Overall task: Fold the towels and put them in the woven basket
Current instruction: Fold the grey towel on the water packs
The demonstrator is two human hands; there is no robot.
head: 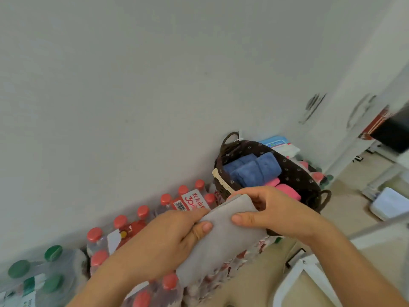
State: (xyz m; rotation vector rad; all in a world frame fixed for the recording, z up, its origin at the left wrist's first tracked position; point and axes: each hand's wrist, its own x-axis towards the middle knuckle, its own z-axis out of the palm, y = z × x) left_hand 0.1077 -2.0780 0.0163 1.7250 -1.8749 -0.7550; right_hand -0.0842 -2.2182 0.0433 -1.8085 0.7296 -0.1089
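Grey towel (223,235): I see it folded into a narrow pad, held in the air between both hands, its long axis running from 7 to 1 o'clock. Its far end overlaps the basket's near rim in my view; I cannot tell if they touch.
Left hand (163,240): it grips the towel's left edge, thumb pressed on the top face and fingers curled underneath.
Right hand (276,213): it holds the far end, thumb flat on top at the towel's 3 o'clock side, fingers wrapped over the far edge.
Woven basket (296,171): dark, with a dotted fabric liner and loop handles, at 2 o'clock from the towel, standing against the wall (132,85).
Blue towels (254,169): I count at least two, folded, in the basket's far half.
Pink towels (285,191): folded, at 5 o'clock of the blue ones, partly hidden by the right hand.
Red-capped bottles (142,211): shrink-wrapped packs along the wall, under the hands and at the basket's 8 o'clock.
Green-capped bottles (53,253): a pack at 8 o'clock of frame.
White packet (278,145): behind the basket at its 12 o'clock; print unreadable.
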